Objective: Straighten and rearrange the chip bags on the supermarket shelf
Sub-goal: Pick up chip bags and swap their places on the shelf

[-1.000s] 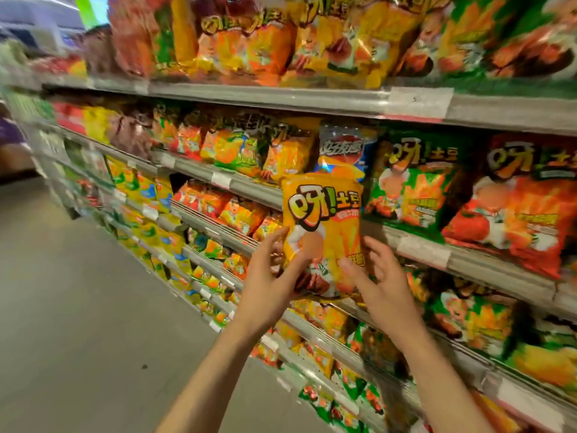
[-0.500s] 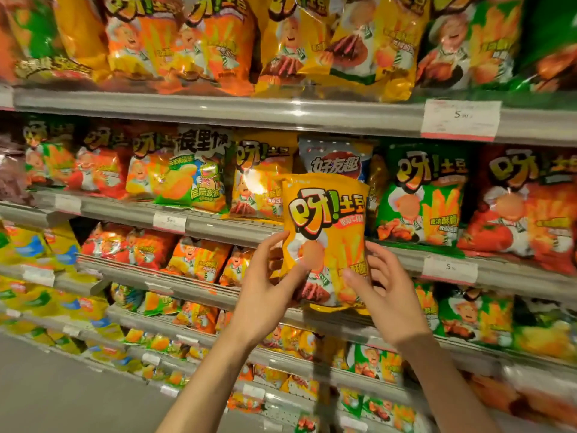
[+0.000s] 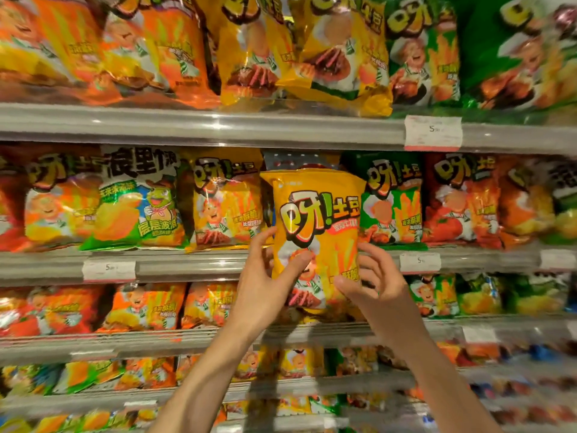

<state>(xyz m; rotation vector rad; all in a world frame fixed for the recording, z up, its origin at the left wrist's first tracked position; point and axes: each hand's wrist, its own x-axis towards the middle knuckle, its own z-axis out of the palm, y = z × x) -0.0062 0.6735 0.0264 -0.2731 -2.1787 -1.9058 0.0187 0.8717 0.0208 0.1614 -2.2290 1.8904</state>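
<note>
1. Left hand (image 3: 265, 289) grips the yellow chip bag (image 3: 315, 232) at its lower left edge: thumb curled across the front, fingers wrapped behind. Grip same as 0.5 s ago.
2. Right hand (image 3: 379, 287) holds the bag's lower right edge, thumb on the front near the bottom, fingers spread and bent along the side. Both forearms reach up from the bottom of the view.
3. Change vs earlier frames: the bag sits higher against the rack, and its top now covers most of the blue-white bag (image 3: 299, 159) behind it. It also reads more upright than a second ago.
4. Bag location: held in the air in front of the middle shelf (image 3: 187, 265), between the yellow bag on the shelf (image 3: 228, 198) on its left and the green bag (image 3: 393, 198) on its right. Its bottom hangs below the shelf edge.
5. Material: glossy crinkled foil, puffed pillow shape, flat sealed top seam, glare on the print.
6. Shelf edges are grey metal strips with a clear plastic rail. White price tag (image 3: 109, 270) left of the hands, another white tag (image 3: 420, 262) right of them, and a large price tag (image 3: 433, 132) on the upper shelf (image 3: 218, 125).
7. Rows above and below are packed with orange, yellow, green and red bags. The edges of the view are motion-blurred.
</note>
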